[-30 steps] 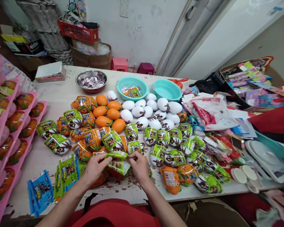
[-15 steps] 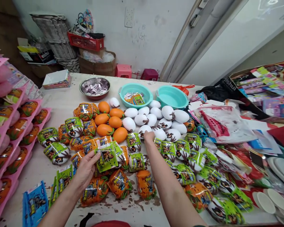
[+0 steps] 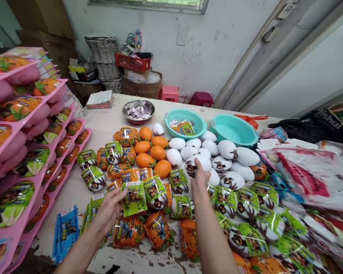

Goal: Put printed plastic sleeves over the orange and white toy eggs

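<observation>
My left hand (image 3: 111,207) pinches a small green printed packet (image 3: 133,201) by its left edge, above several wrapped eggs. Farther out, my right hand (image 3: 200,180) is closed on a white toy egg (image 3: 190,166) with a dark brown print, at the near side of a group of plain white eggs (image 3: 208,147). Its far fingers are hidden behind the egg. Bare orange eggs (image 3: 145,160) lie to the left of the white ones. Close to the packet lies a white egg in a green printed wrapper (image 3: 155,193). Orange wrapped eggs (image 3: 158,230) sit nearer to me.
Stacked pink trays (image 3: 42,167) of wrapped eggs rise at the left. Blue packets (image 3: 65,232) lie in front of them. At the back stand a metal bowl (image 3: 138,121) and two turquoise basins (image 3: 168,127) (image 3: 234,140). Plastic bags (image 3: 297,171) crowd the right.
The camera view has turned left, so the whole scene shifts right. My right hand now has the printed white egg tilted in its grasp. My left hand still holds the green packet.
</observation>
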Action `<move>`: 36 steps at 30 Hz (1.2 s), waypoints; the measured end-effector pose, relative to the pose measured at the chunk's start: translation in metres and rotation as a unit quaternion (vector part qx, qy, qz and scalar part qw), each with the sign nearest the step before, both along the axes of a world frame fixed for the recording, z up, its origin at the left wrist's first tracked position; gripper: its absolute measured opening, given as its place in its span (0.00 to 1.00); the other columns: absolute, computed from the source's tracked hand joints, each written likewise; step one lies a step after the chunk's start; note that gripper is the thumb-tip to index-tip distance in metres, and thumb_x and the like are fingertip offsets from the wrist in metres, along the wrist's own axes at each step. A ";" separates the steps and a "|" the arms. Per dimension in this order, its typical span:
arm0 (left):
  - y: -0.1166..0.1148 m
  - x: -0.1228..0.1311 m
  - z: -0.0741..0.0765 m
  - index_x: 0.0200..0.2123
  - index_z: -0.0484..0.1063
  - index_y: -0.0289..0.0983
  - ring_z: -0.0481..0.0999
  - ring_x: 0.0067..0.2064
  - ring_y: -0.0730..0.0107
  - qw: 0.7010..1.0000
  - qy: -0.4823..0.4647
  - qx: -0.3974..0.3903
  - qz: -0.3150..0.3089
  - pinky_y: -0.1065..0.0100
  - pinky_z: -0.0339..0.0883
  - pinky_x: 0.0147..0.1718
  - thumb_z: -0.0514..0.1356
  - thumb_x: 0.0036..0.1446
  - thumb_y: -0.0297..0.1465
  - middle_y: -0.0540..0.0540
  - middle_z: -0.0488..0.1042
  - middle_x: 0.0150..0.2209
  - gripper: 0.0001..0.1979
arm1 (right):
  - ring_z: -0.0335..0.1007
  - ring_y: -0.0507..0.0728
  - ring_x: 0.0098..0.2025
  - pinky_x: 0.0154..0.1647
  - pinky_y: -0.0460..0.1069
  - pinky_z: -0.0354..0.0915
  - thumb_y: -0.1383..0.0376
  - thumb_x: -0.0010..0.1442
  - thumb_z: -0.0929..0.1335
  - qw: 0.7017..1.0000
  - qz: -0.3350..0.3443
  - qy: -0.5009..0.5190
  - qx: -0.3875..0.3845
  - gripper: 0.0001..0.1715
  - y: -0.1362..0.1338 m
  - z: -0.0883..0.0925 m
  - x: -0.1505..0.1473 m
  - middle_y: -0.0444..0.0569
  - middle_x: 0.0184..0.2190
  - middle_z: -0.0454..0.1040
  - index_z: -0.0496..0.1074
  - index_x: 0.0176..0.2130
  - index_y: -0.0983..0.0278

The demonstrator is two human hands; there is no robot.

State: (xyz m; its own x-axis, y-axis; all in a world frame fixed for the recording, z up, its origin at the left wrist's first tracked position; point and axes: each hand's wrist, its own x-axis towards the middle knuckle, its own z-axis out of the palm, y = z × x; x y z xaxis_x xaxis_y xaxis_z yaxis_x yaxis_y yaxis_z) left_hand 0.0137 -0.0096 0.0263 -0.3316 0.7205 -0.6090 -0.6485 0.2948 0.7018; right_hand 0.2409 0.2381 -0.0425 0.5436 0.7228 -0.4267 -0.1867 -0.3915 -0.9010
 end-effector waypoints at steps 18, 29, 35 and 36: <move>0.028 -0.001 0.032 0.44 0.78 0.32 0.79 0.38 0.63 0.931 -0.038 0.054 -0.360 0.66 0.71 0.40 0.68 0.49 0.35 0.38 0.80 0.40 0.19 | 0.71 0.62 0.49 0.48 0.53 0.68 0.65 0.41 0.77 0.749 0.551 0.348 -0.119 0.41 -0.200 0.059 0.024 0.52 0.50 0.74 0.68 0.54 0.62; 0.017 0.014 0.040 0.46 0.75 0.39 0.72 0.51 0.59 0.887 0.227 0.145 -0.375 0.65 0.64 0.50 0.67 0.50 0.37 0.45 0.76 0.47 0.19 | 0.72 0.60 0.47 0.47 0.52 0.68 0.65 0.39 0.78 0.739 0.584 0.320 -0.098 0.46 -0.218 0.062 0.012 0.50 0.48 0.75 0.64 0.56 0.62; -0.040 0.022 0.009 0.54 0.70 0.39 0.74 0.51 0.52 0.961 -0.037 0.031 -0.273 0.61 0.69 0.43 0.66 0.49 0.47 0.37 0.72 0.54 0.31 | 0.72 0.58 0.40 0.38 0.49 0.69 0.62 0.36 0.79 0.769 0.540 0.327 -0.104 0.46 -0.243 0.073 0.017 0.48 0.42 0.76 0.65 0.54 0.61; -0.049 0.027 0.003 0.54 0.70 0.39 0.75 0.49 0.51 0.951 -0.070 0.013 -0.300 0.61 0.70 0.41 0.68 0.47 0.45 0.36 0.74 0.52 0.32 | 0.72 0.59 0.41 0.40 0.50 0.69 0.61 0.36 0.79 0.769 0.538 0.328 -0.108 0.46 -0.246 0.074 0.016 0.48 0.43 0.76 0.66 0.54 0.61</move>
State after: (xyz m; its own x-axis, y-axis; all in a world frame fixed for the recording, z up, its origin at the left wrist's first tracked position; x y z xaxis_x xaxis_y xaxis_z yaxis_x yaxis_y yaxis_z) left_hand 0.0404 -0.0581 0.0298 0.2283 0.7692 -0.5969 -0.4565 0.6261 0.6322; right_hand 0.2570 -0.0077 0.0318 -0.7026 0.4783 -0.5269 -0.0373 -0.7642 -0.6439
